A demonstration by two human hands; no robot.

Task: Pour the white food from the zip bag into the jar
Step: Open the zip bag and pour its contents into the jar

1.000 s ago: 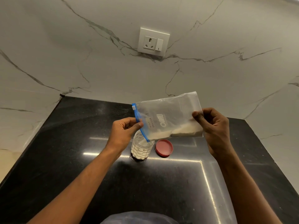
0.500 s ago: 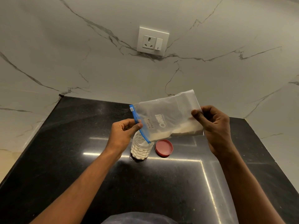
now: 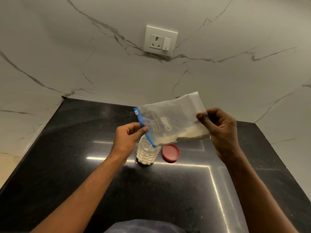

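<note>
A clear zip bag (image 3: 170, 118) with a blue zip strip lies sideways in the air above the black counter, white powder gathered along its lower edge. My left hand (image 3: 128, 137) pinches the zip end, whose lower corner hangs over the mouth of a clear dimpled jar (image 3: 147, 153). White powder fills the lower part of the jar. My right hand (image 3: 220, 130) grips the bag's bottom end, held slightly higher than the zip end.
A red lid (image 3: 171, 152) lies flat on the black counter (image 3: 75, 157) just right of the jar. A marble wall with a white socket plate (image 3: 159, 41) rises behind. The counter's left edge drops off at the far left.
Both hands have lifted the bag a little and tilted it more, raising the right end, so the zip corner points down at the jar.
</note>
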